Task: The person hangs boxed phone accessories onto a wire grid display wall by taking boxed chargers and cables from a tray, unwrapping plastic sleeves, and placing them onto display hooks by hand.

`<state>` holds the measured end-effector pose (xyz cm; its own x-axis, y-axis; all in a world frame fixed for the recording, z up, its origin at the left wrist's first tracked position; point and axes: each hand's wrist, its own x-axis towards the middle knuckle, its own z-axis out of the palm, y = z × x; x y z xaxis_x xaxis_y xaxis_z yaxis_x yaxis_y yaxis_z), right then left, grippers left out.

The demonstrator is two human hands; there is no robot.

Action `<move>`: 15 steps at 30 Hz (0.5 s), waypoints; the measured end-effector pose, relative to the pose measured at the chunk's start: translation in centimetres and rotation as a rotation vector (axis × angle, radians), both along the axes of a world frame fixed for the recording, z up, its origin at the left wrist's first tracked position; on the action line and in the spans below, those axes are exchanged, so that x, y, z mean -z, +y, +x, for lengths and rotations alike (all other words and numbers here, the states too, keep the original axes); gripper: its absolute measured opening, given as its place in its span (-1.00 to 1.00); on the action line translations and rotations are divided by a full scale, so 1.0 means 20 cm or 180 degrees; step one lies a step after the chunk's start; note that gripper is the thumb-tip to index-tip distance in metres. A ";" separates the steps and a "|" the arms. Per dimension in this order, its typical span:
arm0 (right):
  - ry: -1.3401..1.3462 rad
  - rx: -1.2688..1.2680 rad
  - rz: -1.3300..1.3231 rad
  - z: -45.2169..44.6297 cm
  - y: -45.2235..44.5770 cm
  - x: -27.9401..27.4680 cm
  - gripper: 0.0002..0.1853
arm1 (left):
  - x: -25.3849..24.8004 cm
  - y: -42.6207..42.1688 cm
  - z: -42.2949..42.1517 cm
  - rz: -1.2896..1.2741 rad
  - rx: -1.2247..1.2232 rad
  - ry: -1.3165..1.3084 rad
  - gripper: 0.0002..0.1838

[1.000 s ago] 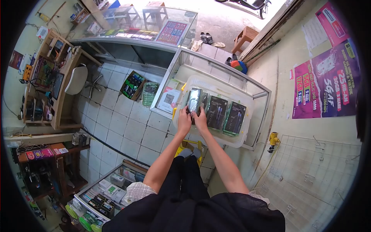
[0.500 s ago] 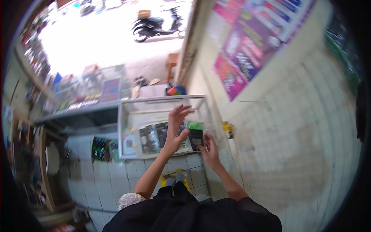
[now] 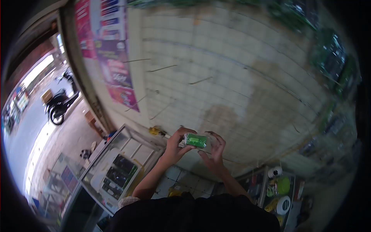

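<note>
Fingers: those of the left hand [image 3: 174, 146] closed on one end of the packet, thumb along its lower edge; those of the right hand [image 3: 215, 151] curled, partly spread, by its clear-plastic end. Cannot tell whether they press on it.
Wall: pale cream, covered by a wide grid of thin wire [image 3: 232, 83] with wire hooks jutting out.
Surface: glass display surface with a pale metal frame [image 3: 102, 152], below left of the hands; bears a white plastic tray [image 3: 106, 167] holding flat black boxes [image 3: 121, 172].
Street: black motorbike [image 3: 58, 103] with a tan box behind its seat, beyond the doorway.
Posters: pink-and-purple paper posters [image 3: 110, 63], left of the hooks.
Fitting: bright yellow fitting [image 3: 155, 130] on the wall, just beyond the left hand.
Packet: small rectangular packet, bright green, in glossy clear plastic [image 3: 196, 140]; raised between both hands, clear of the surface.
Handling: judged light; wrap probably slippery and crinkly, contents likely stiffer. Fragility unknown.
Hold: best at the two side edges, pinching through to the firm part rather than loose film.
Count: hands, two; surface with tray, one; motorbike nearby, one; yellow fitting, one; held packet, one. Hooks, several. Posters overlap and boxes blur together; no firm number for either.
</note>
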<state>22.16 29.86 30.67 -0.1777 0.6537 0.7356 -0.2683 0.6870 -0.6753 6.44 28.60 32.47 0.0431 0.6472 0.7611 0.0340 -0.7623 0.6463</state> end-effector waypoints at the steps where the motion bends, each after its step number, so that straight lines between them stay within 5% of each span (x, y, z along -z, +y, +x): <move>1: 0.0016 0.0126 0.0019 0.09 -0.01 -0.07 -0.44 | -0.02 0.03 0.07 0.0207 -0.0029 0.0167 -0.53; 7: -0.0671 0.0795 0.0242 0.51 -0.12 -0.31 -0.45 | -0.14 0.08 0.48 0.0516 0.0255 0.0529 -0.50; 9: -0.0256 0.0443 0.0009 0.58 -0.15 -0.33 -0.54 | -0.16 0.11 0.60 0.0564 0.0446 0.0584 -0.49; 15: 0.0740 0.1426 0.0053 0.74 -0.26 -0.41 -0.87 | -0.22 0.11 1.01 0.0699 0.1249 0.0263 -0.44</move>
<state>37.04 24.61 38.91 0.2874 0.6162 0.7333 -0.0865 0.7792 -0.6208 26.65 30.79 36.96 0.3189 0.3935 0.8623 -0.2401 -0.8466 0.4751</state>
